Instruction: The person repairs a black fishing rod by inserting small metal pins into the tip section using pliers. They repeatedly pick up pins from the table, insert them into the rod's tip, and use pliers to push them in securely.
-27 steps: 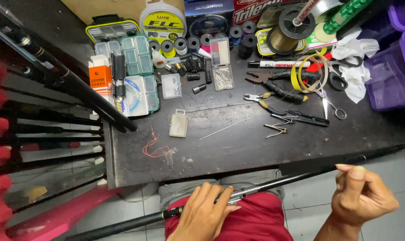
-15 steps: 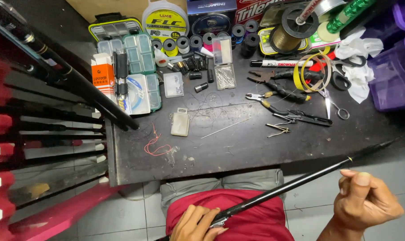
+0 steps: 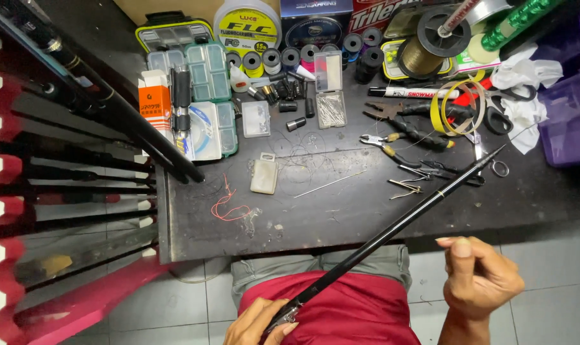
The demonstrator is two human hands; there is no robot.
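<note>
My left hand grips the thick lower end of a slim black rod over my lap. The rod slants up to the right, its thin tip reaching over the dark table near the small scissors. My right hand hovers below the rod's middle, off the table's front edge, with fingers curled and thumb against fingertips; whether it pinches a thin line I cannot tell. A loose red thread and a small white box lie on the table in front of me.
Pliers and cutters, a marker, spools of line, green and clear tackle boxes and purple bins crowd the table's back and right. Several black rods lie on a red rack at left. Grey tiled floor lies below.
The rod's tip has swung upward from near level to a steep slant over the table. My left hand slid down toward the butt. My right hand let go and opened a little.
</note>
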